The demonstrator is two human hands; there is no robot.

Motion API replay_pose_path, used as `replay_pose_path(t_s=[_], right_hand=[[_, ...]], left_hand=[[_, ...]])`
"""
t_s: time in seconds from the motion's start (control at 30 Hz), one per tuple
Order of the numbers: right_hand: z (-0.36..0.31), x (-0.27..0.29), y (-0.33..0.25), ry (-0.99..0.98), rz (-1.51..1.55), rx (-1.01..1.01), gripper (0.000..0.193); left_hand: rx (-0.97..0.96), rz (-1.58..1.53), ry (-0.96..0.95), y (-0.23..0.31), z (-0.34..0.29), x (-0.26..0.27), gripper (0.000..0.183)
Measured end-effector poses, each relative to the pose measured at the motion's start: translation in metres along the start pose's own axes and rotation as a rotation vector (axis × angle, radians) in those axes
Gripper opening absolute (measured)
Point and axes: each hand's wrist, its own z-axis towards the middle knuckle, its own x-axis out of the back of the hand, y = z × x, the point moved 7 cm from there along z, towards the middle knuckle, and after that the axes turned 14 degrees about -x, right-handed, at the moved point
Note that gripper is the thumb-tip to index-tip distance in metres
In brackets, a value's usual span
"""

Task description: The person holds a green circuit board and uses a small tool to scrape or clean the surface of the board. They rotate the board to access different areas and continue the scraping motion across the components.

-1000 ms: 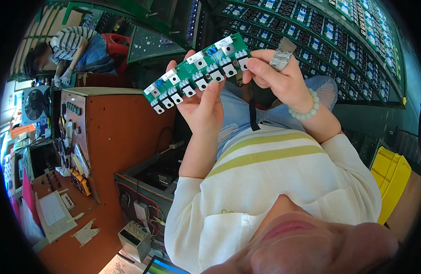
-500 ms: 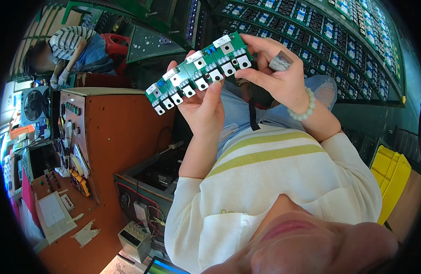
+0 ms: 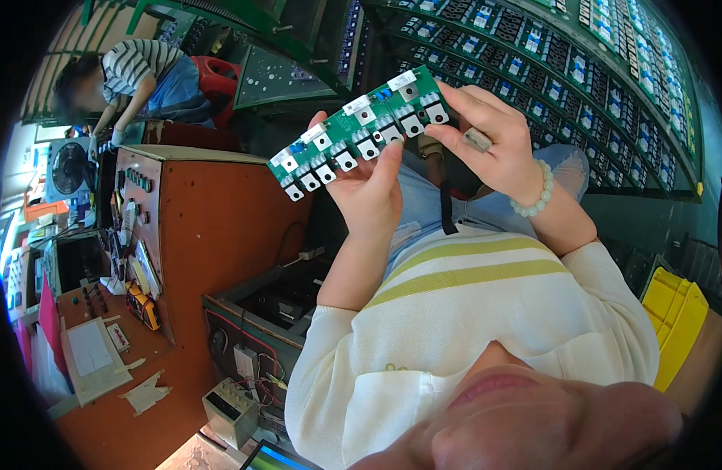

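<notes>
Both my hands hold up a long green circuit board [image 3: 340,128], tilted so that its right end is higher. Along its lower edge runs a row of black components with pale metal tabs; white labels and small blue parts sit on its upper side. My left hand [image 3: 367,196] grips the board from below, thumb on the front edge and the other fingers mostly hidden behind it. My right hand [image 3: 502,145] pinches the right end between thumb and fingers. A small grey piece [image 3: 477,140] lies against a finger of that hand; how it is held cannot be made out.
Racks of similar circuit boards [image 3: 533,63] stand beyond my hands at the far right. An orange-brown wooden cabinet [image 3: 228,227] is on the left, beside a bench with a yellow meter [image 3: 142,305]. A co-worker [image 3: 141,78] bends forward at the upper left. A yellow bin [image 3: 674,325] stands at right.
The board and both hands sit slightly farther right and lower in the picture, along with most of the surroundings. My grip looks the same. The co-worker's arms have shifted a little.
</notes>
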Motion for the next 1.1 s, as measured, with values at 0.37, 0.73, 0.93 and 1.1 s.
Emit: replay_pose_path(t_s=[0.37,0.73,0.93,1.1], right_hand=[[0.017,-0.035,0.001,-0.009,0.112,-0.063,0.064],[0.021,-0.05,0.012,-0.106,-0.051,-0.041,0.074],[0.017,-0.033,0.017,-0.068,-0.115,-0.005,0.069],[0.016,-0.032,0.017,-0.063,-0.114,-0.034,0.069]], left_hand=[[-0.051,0.01,0.025,0.0,0.0,0.025,0.079],[-0.032,0.036,0.025,-0.008,-0.006,0.038,0.076],[0.011,-0.018,-0.013,-0.021,-0.006,0.026,0.076],[0.023,-0.019,-0.014,-0.019,-0.008,0.026,0.076]])
